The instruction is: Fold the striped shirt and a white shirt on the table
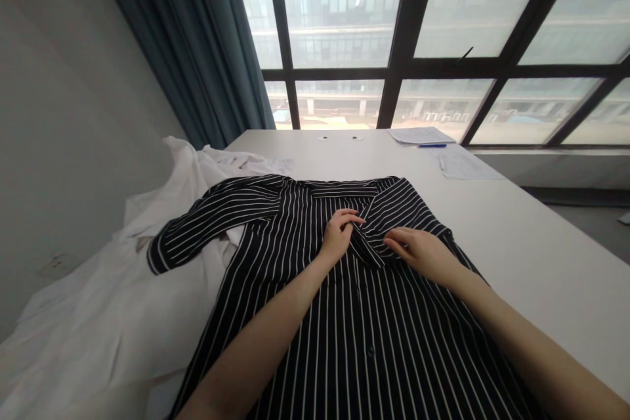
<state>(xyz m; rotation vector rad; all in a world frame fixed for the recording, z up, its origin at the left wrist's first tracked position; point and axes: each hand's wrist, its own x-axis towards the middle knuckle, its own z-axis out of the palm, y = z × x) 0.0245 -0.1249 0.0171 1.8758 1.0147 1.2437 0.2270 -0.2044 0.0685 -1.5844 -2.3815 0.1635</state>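
Observation:
A black shirt (pixel 315 315) with white stripes lies front up, its buttoned front running toward me. One sleeve (pixel 231 210) stretches out to the left and ends in a striped cuff. The other sleeve (pixel 401 207) is folded inward across the chest. My left hand (pixel 338 231) is closed on the end of that folded sleeve, near the shirt's middle. On the same sleeve, farther right, rests my right hand (pixel 423 252), its fingers loosely bent and the thumb a little apart. The fabric directly under both palms is hidden.
White cloth (pixel 147 302) is heaped along the left side, partly under the shirt. Papers (pixel 420 136) and a blue pen (pixel 432 145) lie at the far right of the white table (pixel 556 275). Behind stand a dark curtain (pixel 197 39) and windows.

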